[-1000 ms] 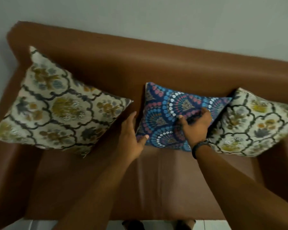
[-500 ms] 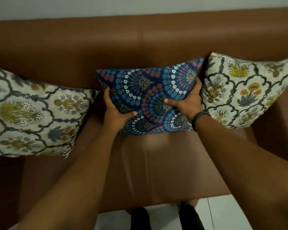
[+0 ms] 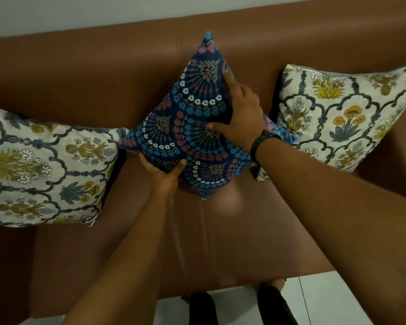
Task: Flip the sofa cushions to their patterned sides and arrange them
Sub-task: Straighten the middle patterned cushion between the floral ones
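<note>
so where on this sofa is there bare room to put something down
The front of the seat is bare, bordered by the blue cushion behind and the arms crossing it. Also free: the seat's left strip below the left floral cushion. The back row is crowded: three cushions nearly touching, both hands on the blue one.

The light is dim and warm, with a soft sheen along the top of the brown sofa point(image 3: 127, 73) and a faint pale glare patch on its seat just below the blue cushion point(image 3: 192, 127). Deep shadow fills the lower left corner and the gaps beside the cushions. The wide lens bows the sofa back at the edges, and the near forearms look slightly soft.
</note>
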Available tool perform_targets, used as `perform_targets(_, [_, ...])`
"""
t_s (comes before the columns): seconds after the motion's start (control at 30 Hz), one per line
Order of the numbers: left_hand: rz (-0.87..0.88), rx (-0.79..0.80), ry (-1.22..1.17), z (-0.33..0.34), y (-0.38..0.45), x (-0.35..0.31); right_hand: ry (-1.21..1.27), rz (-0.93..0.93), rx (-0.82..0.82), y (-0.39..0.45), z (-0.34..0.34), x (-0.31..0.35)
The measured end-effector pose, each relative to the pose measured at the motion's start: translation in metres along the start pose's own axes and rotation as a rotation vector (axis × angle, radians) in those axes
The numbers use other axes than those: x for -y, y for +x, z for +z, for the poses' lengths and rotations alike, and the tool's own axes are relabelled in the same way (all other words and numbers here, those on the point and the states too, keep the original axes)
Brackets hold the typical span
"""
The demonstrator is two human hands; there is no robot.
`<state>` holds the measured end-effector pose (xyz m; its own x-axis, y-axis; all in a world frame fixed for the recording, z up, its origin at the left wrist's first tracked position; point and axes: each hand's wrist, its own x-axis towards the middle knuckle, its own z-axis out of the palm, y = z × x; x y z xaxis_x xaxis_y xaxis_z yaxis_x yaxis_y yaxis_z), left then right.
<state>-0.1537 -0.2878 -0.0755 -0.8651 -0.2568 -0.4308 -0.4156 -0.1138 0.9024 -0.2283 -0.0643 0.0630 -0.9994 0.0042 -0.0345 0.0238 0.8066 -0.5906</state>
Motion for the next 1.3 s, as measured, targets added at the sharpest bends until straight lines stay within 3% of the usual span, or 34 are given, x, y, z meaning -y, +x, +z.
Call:
perform_targets(0.1, [-0.001, -0.061, 0.125, 0.009, -0.006, -0.005, 0.120, -0.036, 0.013, -0.009, 0.003, -0.013])
perform_targets(0.23, [0.115, -0.375, 0.502, 0.054, -0.068, -0.005, 0.331, 0.117, -0.121, -0.046, -0.026, -0.059])
perform_targets(0.3, [0.301, -0.255, 0.523, 0.089, -0.101, -0.011, 0.388, 0.282, -0.247, -0.063, -0.051, -0.098])
perform_targets(0.37, [0.450, -0.009, 0.500, 0.140, -0.121, -0.021, 0.454, 0.451, -0.359, -0.074, -0.087, -0.148])
perform_targets(0.5, [0.609, 0.414, 0.716, 0.235, -0.136, -0.040, 0.631, 0.660, -0.473, -0.088, -0.144, -0.244])
perform_targets(0.6, [0.548, 0.497, 0.843, 0.289, -0.124, -0.046, 0.744, 0.697, -0.372, -0.084, -0.165, -0.292])
perform_targets(0.73, [0.375, 0.378, 0.872, 0.351, -0.090, -0.041, 0.803, 0.698, -0.232, -0.074, -0.166, -0.343])
perform_targets(0.83, [0.345, 0.288, 0.846, 0.351, -0.070, -0.043, 0.770, 0.613, -0.200, -0.061, -0.160, -0.344])
perform_targets(1.0, [0.334, 0.268, 0.767, 0.348, -0.074, -0.036, 0.594, 0.504, -0.262, -0.059, -0.169, -0.339])
perform_targets(1.2, [0.185, 0.243, 0.589, 0.345, -0.086, -0.040, 0.283, 0.271, -0.376, -0.051, -0.221, -0.289])
perform_targets(1.3, [0.049, 0.279, 0.524, 0.357, -0.086, -0.044, 0.034, 0.258, -0.366, -0.038, -0.239, -0.276])
